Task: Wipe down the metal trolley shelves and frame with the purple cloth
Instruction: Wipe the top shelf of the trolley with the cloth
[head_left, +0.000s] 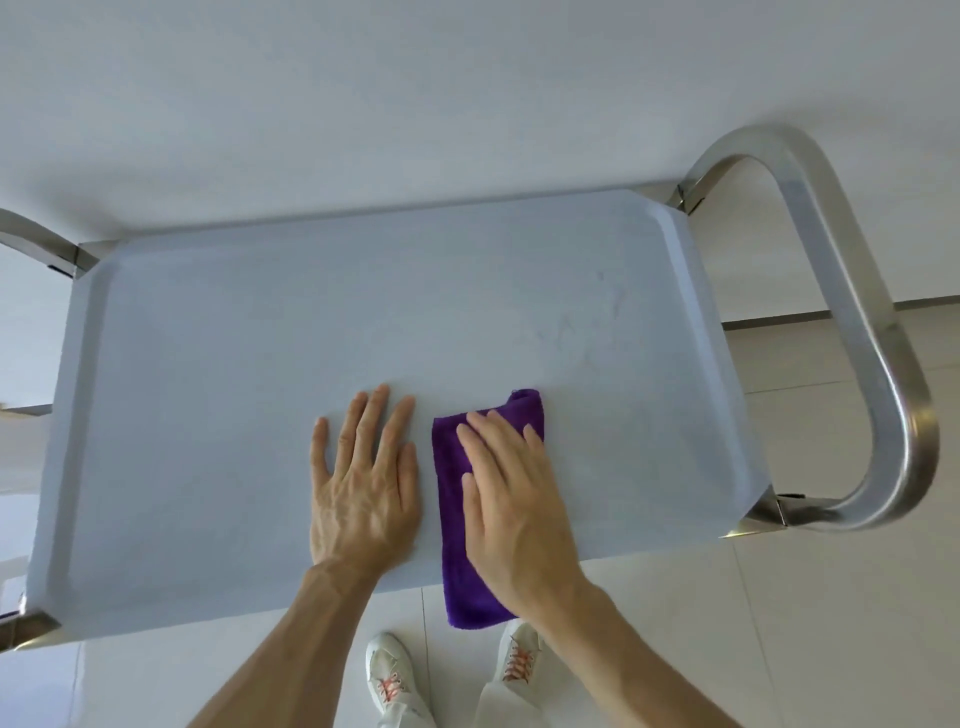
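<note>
2 flat, open hands press the top shelf (218, 364), left hand (363, 483) bare, right hand (511, 499) on the purple cloth (453, 499).

Shoes (400, 680): white, with orange-pink laces, at bottom centre of the frame.
Floor (831, 623): pale glossy tiles, lower right.
Wall (363, 104): plain white, top.

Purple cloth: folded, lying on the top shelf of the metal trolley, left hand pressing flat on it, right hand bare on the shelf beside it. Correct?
Hands are swapped. The head view shows the right hand pressing flat on the folded purple cloth, and the left hand bare on the trolley's grey top shelf beside it.
</note>
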